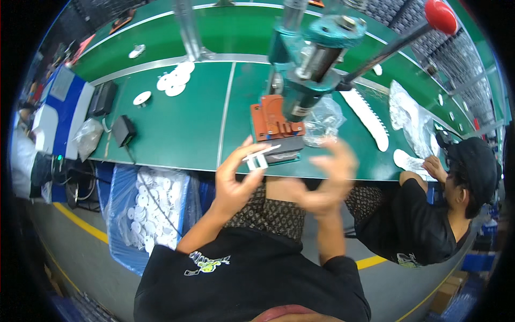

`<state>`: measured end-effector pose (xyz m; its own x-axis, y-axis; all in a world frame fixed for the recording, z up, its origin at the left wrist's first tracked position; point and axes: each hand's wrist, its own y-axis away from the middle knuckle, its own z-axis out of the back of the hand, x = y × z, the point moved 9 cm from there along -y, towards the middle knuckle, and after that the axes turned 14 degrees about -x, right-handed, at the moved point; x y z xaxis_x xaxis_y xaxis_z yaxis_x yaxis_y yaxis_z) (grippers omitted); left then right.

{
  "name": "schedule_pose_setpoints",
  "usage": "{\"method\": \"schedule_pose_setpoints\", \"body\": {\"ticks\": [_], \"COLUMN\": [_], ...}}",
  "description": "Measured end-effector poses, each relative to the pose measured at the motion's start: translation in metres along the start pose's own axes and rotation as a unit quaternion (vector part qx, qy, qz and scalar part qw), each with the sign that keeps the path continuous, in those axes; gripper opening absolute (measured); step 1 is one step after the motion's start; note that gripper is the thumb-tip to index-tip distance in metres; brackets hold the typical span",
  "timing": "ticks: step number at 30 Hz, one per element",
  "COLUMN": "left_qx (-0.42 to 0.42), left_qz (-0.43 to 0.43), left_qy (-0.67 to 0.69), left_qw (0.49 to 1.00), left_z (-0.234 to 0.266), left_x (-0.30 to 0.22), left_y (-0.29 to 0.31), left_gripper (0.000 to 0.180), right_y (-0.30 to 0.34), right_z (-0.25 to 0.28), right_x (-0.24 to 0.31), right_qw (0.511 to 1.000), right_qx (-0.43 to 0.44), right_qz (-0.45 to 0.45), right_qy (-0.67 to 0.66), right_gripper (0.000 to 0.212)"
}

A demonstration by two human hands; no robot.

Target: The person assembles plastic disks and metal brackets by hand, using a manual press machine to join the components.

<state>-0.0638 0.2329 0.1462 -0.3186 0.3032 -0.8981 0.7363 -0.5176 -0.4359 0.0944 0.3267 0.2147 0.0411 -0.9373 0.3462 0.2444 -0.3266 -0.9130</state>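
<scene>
The small white flat plastic part sits pinched in the left hand, raised before the teal lever press at the green worktop edge. The right hand, blurred, hangs open with fingers spread. A clear crumpled plastic bag lies beside the press.

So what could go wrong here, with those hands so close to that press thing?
The left hand pinches a small white part right at the edge of the hand press; it might slip and fall to the floor. The right hand is blurred, open, near the orange fixture, where fingers could get caught if the red-knobbed lever came down.
</scene>
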Motion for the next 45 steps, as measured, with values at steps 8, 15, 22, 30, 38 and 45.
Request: {"method": "schedule_pose_setpoints", "body": {"ticks": [8,15,22,30,38,45], "left_qx": [0.126,-0.024,0.046,-0.02,-0.01,0.009], "left_qz": [0.152,-0.293,-0.086,-0.257,-0.141,-0.121], "left_qy": [0.037,-0.593,-0.663,-0.618,-0.583,-0.456], "left_qw": [0.98,0.749,0.742,0.742,0.8,0.882], "left_z": [0.006,0.165,0.293,0.237,0.274,0.136], "left_x": [0.03,0.072,0.195,0.104,0.132,0.081], "left_y": [0.018,-0.143,-0.178,-0.133,-0.125,-0.069], "left_gripper": [0.042,0.037,0.036,0.039,0.038,0.026], "right_y": [0.069,0.078,0.099,0.087,0.094,0.055], "right_z": [-0.012,0.195,0.173,0.179,0.163,0.039], "right_x": [-0.038,-0.23,-0.291,-0.257,-0.266,-0.16], "right_qw": [0.995,0.882,0.894,0.886,0.902,0.97], "right_qx": [0.03,-0.14,-0.038,-0.12,-0.03,0.039], "right_qz": [-0.095,-0.312,-0.321,-0.248,-0.217,-0.154], "right_qy": [0.03,0.324,0.31,0.373,0.372,0.186], "right_gripper": [0.046,0.049,0.041,0.039,0.039,0.017]}}
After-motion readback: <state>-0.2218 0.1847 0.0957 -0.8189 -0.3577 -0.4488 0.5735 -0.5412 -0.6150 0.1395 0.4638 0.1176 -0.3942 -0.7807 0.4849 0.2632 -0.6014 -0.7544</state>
